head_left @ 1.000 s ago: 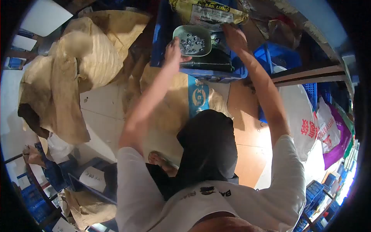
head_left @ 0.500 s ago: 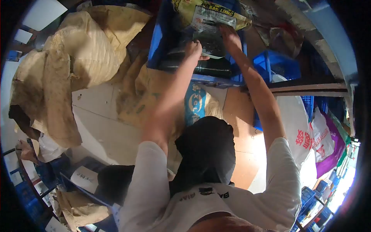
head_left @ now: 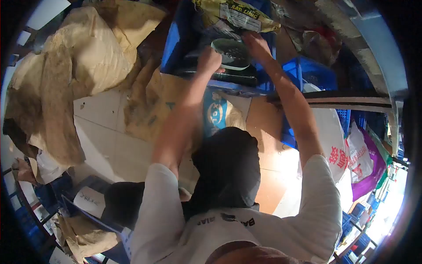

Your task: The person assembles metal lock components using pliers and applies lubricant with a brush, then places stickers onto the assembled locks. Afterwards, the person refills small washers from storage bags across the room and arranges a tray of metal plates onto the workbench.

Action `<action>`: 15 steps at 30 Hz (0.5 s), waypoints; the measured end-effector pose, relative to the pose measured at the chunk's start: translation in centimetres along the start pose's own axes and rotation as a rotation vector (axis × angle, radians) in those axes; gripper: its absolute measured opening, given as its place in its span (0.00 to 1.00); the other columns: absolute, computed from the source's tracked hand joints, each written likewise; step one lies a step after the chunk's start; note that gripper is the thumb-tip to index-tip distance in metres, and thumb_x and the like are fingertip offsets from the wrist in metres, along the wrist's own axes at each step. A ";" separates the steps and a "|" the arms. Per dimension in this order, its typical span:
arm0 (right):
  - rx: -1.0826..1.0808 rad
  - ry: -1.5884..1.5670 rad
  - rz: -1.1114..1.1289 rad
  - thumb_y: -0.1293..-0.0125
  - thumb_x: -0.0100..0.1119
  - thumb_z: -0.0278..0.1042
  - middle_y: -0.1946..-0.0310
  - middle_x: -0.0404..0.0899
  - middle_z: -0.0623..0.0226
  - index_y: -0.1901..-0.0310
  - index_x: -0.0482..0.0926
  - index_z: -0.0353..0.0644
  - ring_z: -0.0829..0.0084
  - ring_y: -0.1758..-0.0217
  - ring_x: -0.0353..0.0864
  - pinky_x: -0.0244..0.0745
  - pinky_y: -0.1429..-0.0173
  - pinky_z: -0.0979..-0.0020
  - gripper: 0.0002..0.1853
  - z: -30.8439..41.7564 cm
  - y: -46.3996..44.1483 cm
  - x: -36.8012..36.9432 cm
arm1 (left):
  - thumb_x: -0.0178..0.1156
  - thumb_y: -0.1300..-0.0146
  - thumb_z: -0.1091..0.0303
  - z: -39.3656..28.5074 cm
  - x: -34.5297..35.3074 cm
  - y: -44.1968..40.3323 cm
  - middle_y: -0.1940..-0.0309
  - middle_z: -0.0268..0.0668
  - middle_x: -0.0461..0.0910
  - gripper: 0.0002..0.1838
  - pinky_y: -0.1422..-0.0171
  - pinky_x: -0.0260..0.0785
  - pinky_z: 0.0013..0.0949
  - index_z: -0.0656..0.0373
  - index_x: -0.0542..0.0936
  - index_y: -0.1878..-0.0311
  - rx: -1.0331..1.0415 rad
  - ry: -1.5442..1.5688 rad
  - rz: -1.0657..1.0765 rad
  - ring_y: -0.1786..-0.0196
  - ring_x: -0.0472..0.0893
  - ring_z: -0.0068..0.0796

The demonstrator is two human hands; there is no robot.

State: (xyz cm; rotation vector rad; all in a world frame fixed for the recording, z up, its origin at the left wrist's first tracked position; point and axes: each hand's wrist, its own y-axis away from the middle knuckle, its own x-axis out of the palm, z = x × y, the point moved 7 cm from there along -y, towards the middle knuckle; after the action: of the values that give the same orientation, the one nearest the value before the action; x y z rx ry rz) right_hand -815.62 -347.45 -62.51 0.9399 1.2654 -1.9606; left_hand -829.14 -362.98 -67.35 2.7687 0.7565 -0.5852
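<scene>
The left hand [head_left: 210, 60] is gripping the near-left rim of a pale-edged bowl [head_left: 231, 56], thumb and fingers apparently pinching it. The bowl is sitting or being held inside a blue crate [head_left: 172, 42], above a dark bundle [head_left: 226, 78]. The right hand [head_left: 256, 44] is reaching to the near edge of a yellow printed bag [head_left: 244, 16]; whether its fingers are pinching or spread cannot be told. Status: handling is apparently continuing, with the bowl not yet released. Shadow is hiding its contents, so the remaining quantity is not showing.
</scene>
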 end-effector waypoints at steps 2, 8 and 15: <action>0.005 -0.029 0.057 0.26 0.57 0.30 0.52 0.83 0.51 0.45 0.81 0.43 0.43 0.47 0.82 0.78 0.43 0.49 0.11 0.0 -0.7 0.2 | 0.51 0.31 0.69 -2.0 -1.8 2.7 0.68 0.58 0.86 0.15 0.55 0.81 0.51 0.72 0.80 0.51 -0.273 0.135 0.051 0.64 0.88 0.57; 0.002 0.049 0.125 0.28 0.50 0.28 0.45 0.82 0.44 0.37 0.77 0.41 0.40 0.39 0.80 0.78 0.36 0.50 0.20 -1.2 -2.9 -0.8 | 0.51 0.30 0.69 1.4 -0.3 0.3 0.72 0.57 0.85 0.14 0.50 0.81 0.52 0.74 0.74 0.52 0.208 -0.423 -0.133 0.65 0.88 0.55; -0.009 0.235 0.002 0.30 0.51 0.22 0.40 0.81 0.49 0.34 0.74 0.42 0.45 0.39 0.82 0.80 0.39 0.51 0.23 -3.1 -3.5 -0.4 | 0.48 0.27 0.69 0.2 -1.0 2.5 0.78 0.55 0.84 0.14 0.57 0.83 0.48 0.74 0.69 0.50 -0.070 0.041 0.024 0.74 0.87 0.52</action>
State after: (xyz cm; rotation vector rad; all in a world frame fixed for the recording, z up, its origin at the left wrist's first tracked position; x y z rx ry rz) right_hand -817.51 -343.26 -61.34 1.1949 1.3986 -1.8828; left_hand -828.70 -365.64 -66.86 2.7297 0.7364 -0.4894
